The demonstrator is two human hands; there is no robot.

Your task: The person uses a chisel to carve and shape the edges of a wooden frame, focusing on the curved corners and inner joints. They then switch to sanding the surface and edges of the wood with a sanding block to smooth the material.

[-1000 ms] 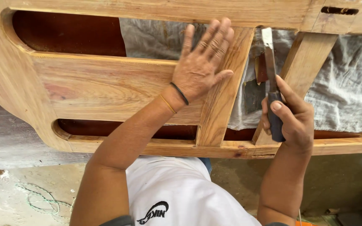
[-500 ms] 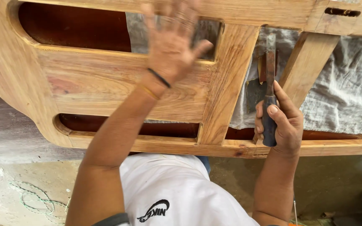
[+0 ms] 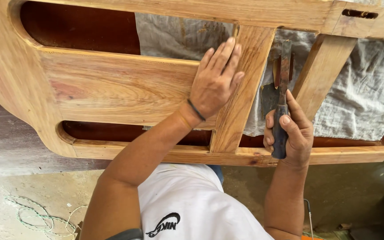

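Seen from the head camera, a large pale-brown wooden frame (image 3: 112, 89) with rounded cut-outs, a wide grained panel and upright slats lies flat over a crumpled grey cloth (image 3: 361, 89).

The left hand (image 3: 214, 84) lies flat, fingers (image 3: 221, 55) straight and close together, holding nothing. It presses where the wide panel meets the middle upright slat (image 3: 245, 89), near the frame's far rail.

The right hand (image 3: 290, 129) is wrapped firmly round the dark handle of a flat-bladed steel chisel (image 3: 283, 89). The blade points away from the body, up the gap between the middle slat and the slanted slat (image 3: 323, 71) to its right. Whether the tip touches wood I cannot tell; it sits close to that slat's right edge.

To do this well, the blade should stay low and flat against the slat's edge, following the grain, with the flat hand bearing down behind the cutting line, never ahead of it.

Room is tight. The two slats hem the blade in sideways, the far rail with its dark slot (image 3: 359, 14) closes the gap ahead, and the near rail (image 3: 316, 155) sits just under the right wrist. A dusty concrete floor (image 3: 23, 200) with a loose coil of green string (image 3: 36, 218) lies to the left, below the frame's near edge.
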